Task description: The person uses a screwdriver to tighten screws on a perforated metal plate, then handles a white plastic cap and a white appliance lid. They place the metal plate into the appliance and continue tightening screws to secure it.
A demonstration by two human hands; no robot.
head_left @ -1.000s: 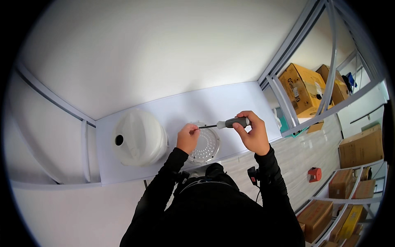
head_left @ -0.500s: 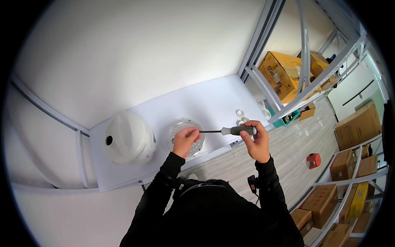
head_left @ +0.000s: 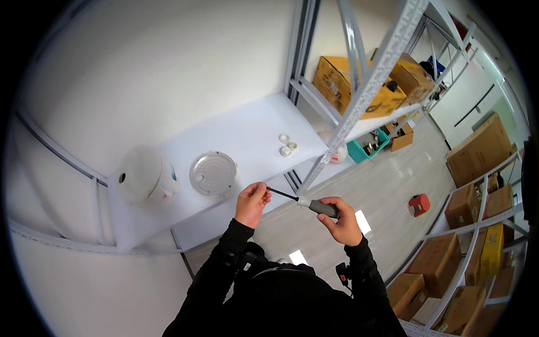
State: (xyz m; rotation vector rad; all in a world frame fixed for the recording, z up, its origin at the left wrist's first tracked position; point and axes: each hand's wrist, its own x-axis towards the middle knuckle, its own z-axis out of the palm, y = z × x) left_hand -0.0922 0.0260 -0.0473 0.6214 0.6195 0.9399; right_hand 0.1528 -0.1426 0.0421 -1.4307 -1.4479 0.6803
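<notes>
Screwdriver (head_left: 305, 201): grey handle, lighter collar, dark shaft; held in the air between the two hands, on the near side of the board's front edge; shaft points left, handle right.
Right hand (head_left: 343, 224): grasps the handle, thumb along its near side.
Left hand (head_left: 250, 208): thumb and fingers pinched at the shaft's tip (whether a small part sits there too, I cannot tell).
Perforated disc (head_left: 218, 171): round, pale, many small holes; lies flat on the board, apart from both hands.
White vessel (head_left: 147, 182): rounded, one dark round hole; stands on the board, left of the disc.
Small white pieces (head_left: 286, 151): round, grouped together; on the board, right of the disc.
Board (head_left: 247, 129): white, against a pale wall.
Beyond, right: teal basket (head_left: 355, 153) with mixed contents; yellow-orange carton (head_left: 332, 78) on a shelf; red stool (head_left: 419, 205) on the floor.
</notes>
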